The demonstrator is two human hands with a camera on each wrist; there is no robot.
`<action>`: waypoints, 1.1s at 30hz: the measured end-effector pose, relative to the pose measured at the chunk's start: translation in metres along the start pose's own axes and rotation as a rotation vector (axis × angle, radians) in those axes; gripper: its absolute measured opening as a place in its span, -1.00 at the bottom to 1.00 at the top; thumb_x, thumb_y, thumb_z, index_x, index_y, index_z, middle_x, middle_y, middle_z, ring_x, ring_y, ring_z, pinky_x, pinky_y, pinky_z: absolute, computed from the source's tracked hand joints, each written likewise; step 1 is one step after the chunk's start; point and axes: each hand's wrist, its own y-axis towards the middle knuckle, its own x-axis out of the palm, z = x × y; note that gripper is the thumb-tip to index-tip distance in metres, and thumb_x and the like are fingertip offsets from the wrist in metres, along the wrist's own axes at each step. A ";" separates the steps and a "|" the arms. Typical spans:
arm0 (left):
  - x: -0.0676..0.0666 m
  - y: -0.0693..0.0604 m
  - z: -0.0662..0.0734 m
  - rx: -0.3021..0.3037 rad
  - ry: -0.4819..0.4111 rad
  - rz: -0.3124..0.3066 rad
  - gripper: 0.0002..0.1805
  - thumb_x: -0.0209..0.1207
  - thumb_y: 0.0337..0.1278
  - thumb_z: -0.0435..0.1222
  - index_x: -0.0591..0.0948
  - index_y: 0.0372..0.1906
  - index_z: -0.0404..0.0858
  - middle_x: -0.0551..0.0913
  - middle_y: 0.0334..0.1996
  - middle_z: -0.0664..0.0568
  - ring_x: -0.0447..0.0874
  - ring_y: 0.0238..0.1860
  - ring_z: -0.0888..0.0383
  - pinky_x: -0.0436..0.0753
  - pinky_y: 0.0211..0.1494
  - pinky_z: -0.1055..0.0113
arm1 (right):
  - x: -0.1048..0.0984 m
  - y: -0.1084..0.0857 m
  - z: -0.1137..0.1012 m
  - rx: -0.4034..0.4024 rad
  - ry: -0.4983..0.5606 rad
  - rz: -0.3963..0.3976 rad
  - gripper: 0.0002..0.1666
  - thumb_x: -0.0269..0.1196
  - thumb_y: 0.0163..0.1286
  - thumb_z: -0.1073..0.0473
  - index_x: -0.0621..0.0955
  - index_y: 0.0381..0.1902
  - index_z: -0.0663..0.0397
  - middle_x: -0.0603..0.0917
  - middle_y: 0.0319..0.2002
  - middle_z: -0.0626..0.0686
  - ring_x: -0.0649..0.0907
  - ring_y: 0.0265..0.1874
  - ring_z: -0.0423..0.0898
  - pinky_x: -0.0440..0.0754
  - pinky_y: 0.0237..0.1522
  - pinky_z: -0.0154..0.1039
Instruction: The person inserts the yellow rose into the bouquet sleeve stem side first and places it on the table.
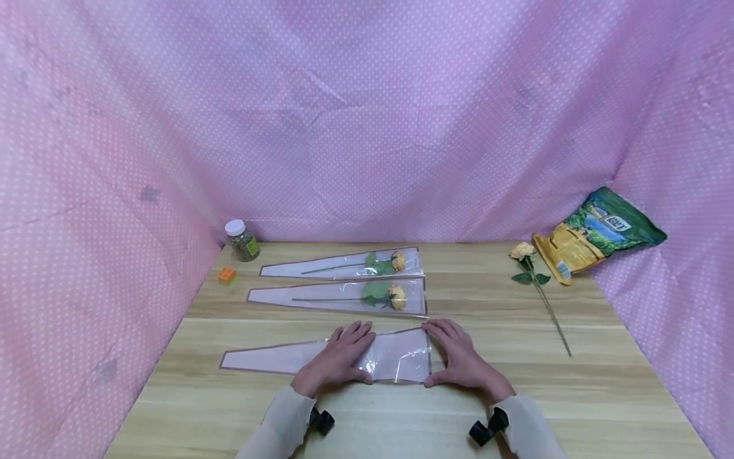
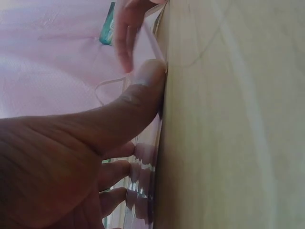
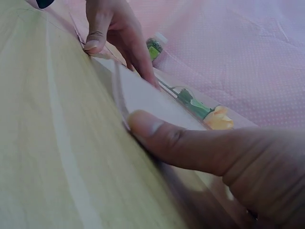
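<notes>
The front sleeve (image 1: pixel 401 354) lies on the wooden table (image 1: pixel 178 395), right in front of the person. It is long and runs from side to side, with its thin end to the left and its wide end to the right. It is smooth, shiny and see-through, with a dark line along its edge. The left hand (image 1: pixel 341 358) rests across it, fingers straight, thumb well apart from them and near the bottom edge. The right hand (image 1: pixel 461 361) touches the wide end, thumb at the near corner and fingers at the far corner, with a gap between. Behind, the middle sleeve (image 1: pixel 272 295) and the back sleeve (image 1: pixel 287 270) point the same way, and each has a yellow rose inside. A loose rose (image 1: pixel 538 282) lies to the right, flower end away from the person, near a crinkly green and yellow bag (image 1: pixel 602 229). At the back left stands a jar (image 1: pixel 245 245) with a white lid and dark green bits inside.
</notes>
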 end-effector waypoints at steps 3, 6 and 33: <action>0.002 -0.002 0.001 0.001 -0.012 -0.003 0.00 0.33 0.06 0.12 0.21 0.54 -0.18 0.03 0.62 -0.07 -0.11 0.64 -0.15 -0.05 0.61 -0.21 | 0.003 0.000 -0.001 0.004 0.008 0.012 0.34 0.58 -0.22 -0.32 0.30 0.49 -0.01 0.36 0.45 0.16 0.22 0.46 0.26 0.18 0.31 0.34; 0.003 -0.003 0.002 0.003 -0.021 -0.005 -0.01 0.33 0.07 0.11 0.22 0.54 -0.18 0.03 0.62 -0.07 -0.11 0.64 -0.16 -0.05 0.61 -0.22 | 0.005 -0.002 -0.003 -0.006 0.020 0.014 0.32 0.58 -0.19 -0.29 0.29 0.49 0.00 0.39 0.43 0.17 0.26 0.44 0.27 0.17 0.32 0.36; 0.002 0.004 0.034 0.098 0.214 0.196 -0.45 0.45 -0.07 -0.29 0.58 0.12 -0.12 0.54 0.12 -0.09 0.50 0.06 0.02 0.56 0.14 0.15 | -0.022 0.006 -0.025 0.131 0.861 -0.183 -0.14 0.03 0.58 0.17 -0.19 0.58 0.10 0.19 0.42 0.54 0.63 0.11 0.04 0.73 -0.04 -0.09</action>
